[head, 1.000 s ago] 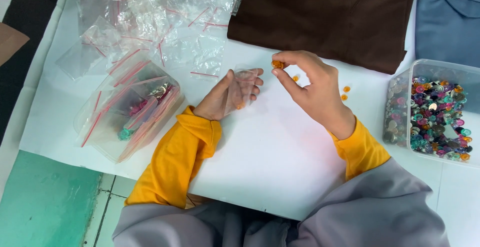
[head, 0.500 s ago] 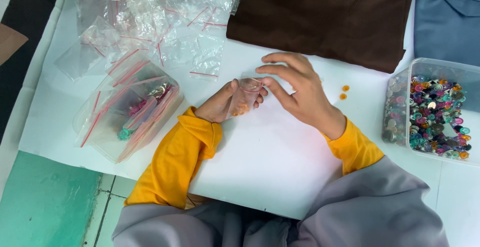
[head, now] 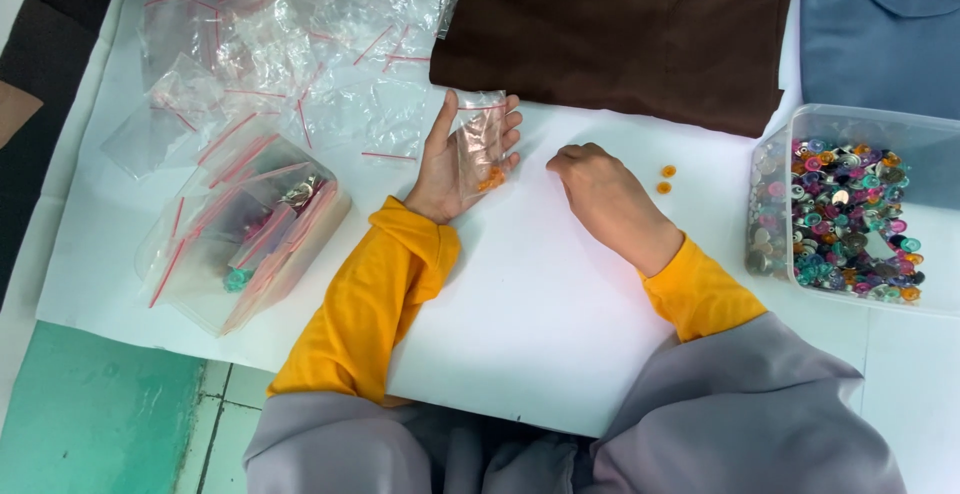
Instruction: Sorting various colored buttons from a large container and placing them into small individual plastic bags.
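My left hand [head: 452, 162] lies palm up on the white table and holds a small clear zip bag [head: 482, 144] with a few orange buttons inside it. My right hand [head: 598, 190] rests just to the right, fingers curled under, knuckles up; whether anything is in it is hidden. Two loose orange buttons [head: 665, 178] lie on the table right of that hand, apart from it.
A clear plastic box [head: 852, 119] full of mixed coloured buttons stands at the right. Empty zip bags [head: 300, 64] with red seals are heaped at the upper left, a bigger filled bag [head: 250, 229] below them. Brown fabric [head: 620, 24] and blue fabric [head: 880, 24] lie along the far edge.
My right hand has left the bag's mouth and pulled back to the right, dropping onto the table. My left hand turned the bag upward, with orange buttons now inside it.
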